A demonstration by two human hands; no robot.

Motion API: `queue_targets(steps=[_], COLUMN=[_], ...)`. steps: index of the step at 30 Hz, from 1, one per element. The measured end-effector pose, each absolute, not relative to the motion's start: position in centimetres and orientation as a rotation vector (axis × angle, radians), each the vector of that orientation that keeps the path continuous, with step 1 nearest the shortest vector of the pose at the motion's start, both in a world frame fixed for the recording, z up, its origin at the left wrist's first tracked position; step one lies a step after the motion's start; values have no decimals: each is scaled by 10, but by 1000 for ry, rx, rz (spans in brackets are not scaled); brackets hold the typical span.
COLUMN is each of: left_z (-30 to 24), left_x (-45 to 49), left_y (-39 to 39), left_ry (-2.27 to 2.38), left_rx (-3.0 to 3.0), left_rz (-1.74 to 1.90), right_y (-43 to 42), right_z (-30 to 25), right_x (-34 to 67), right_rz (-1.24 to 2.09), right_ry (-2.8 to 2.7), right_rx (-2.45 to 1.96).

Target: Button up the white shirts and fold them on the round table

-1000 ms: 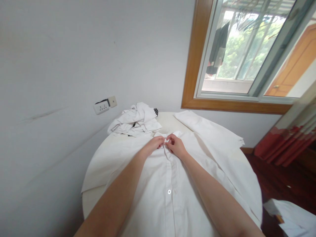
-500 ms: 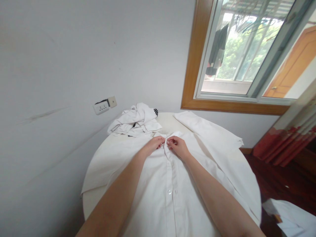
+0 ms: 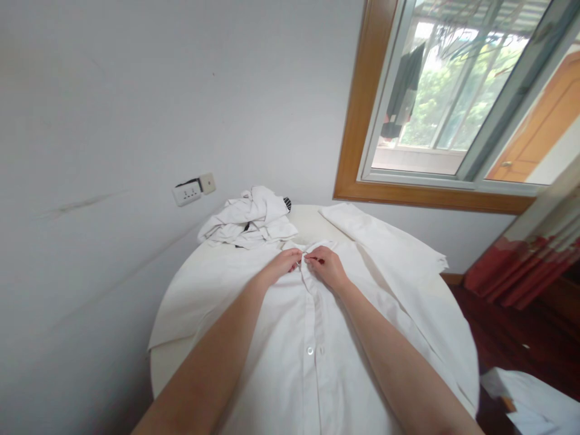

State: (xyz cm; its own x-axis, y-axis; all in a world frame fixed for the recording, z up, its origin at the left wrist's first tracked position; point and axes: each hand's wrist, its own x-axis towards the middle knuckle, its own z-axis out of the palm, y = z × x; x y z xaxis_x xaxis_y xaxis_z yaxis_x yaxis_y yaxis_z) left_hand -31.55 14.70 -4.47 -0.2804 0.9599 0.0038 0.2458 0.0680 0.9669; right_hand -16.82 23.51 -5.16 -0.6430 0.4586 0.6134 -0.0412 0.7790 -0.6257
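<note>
A white button-up shirt (image 3: 290,356) lies spread front-up over a round white table (image 3: 168,368), its collar pointing away from me. My left hand (image 3: 281,266) and my right hand (image 3: 325,267) meet at the top of the button placket just below the collar. Both pinch the shirt's front edges there, fingertips almost touching. A white button (image 3: 310,350) shows lower on the placket between my forearms. The shirt's sleeve (image 3: 385,238) stretches out to the right.
A crumpled heap of white clothes (image 3: 249,220) sits at the table's far edge by the wall. A wall socket (image 3: 186,193) is on the left wall. A wood-framed window (image 3: 453,109) is at the right, a red curtain (image 3: 521,266) and dark floor below it.
My hands stay at the collar with small finger movements; the pinched bit of fabric between them has been drawn closer together. The view shifted slightly.
</note>
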Motion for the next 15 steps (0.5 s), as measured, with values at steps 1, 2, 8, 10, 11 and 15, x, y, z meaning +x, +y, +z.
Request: queue_targets(steps=[1, 2, 8, 10, 11, 15], left_z=[-45, -46, -47, -47, -48, -48], left_x=[-315, -315, -315, -315, -315, -314], left_y=[147, 147, 148, 150, 150, 149], left_ry=[1631, 1635, 1638, 1647, 1663, 1714], left_rx=[1229, 1234, 1275, 1259, 1242, 1313], left_rz=[1260, 1261, 1273, 1275, 1273, 1269], right_y=[235, 235, 229, 227, 226, 226], right_z=[-51, -51, -51, -49, -49, -49], right_x=[-168, -169, -173, -174, -174, -174], right_rz=[755, 759, 978, 978, 962, 908], right_ry=[-2154, -2151, -2098, -2101, -2107, -2137], right_rx=[-300, -299, -399, -409, -405, -413])
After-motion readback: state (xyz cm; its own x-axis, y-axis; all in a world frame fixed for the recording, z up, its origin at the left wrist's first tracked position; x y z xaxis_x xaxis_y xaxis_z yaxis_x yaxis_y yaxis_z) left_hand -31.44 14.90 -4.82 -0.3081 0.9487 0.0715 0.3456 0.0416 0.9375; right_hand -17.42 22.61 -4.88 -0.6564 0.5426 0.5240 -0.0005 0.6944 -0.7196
